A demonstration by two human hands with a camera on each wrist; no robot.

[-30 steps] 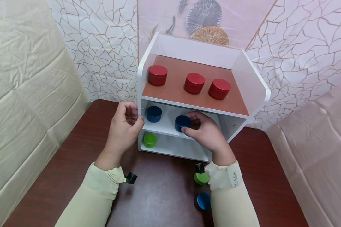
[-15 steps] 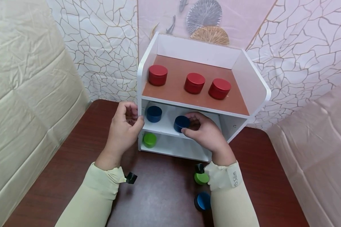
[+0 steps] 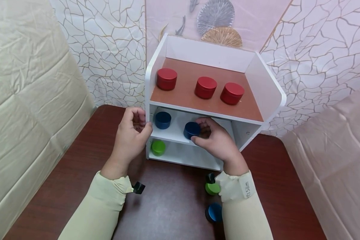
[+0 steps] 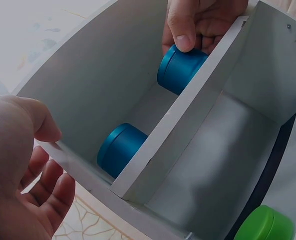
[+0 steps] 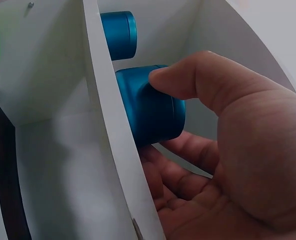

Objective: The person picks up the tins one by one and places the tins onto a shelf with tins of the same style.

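Observation:
My right hand (image 3: 217,138) pinches a dark blue round tin (image 3: 191,130) on the middle level of a small white shelf unit (image 3: 180,164). In the right wrist view the thumb presses on the side of this tin, with the other fingers curled beneath it. Left of it on the same level stands a second blue tin (image 4: 122,149). My left hand (image 3: 132,133) grips the unit's left side panel, thumb at the front edge and fingers along the outside. A green tin (image 3: 158,148) sits at the left of the bottom level.
Three red tins (image 3: 205,87) stand on the brown top board (image 3: 183,68). On the dark wooden table (image 3: 168,200) a green round piece (image 3: 212,189) and a blue one (image 3: 214,212) lie beside my right sleeve, which partly covers them. Patterned cloth hangs behind the unit.
The blue tin in my right hand has shifted very slightly left along the middle level. My left hand has kept its place on the side panel.

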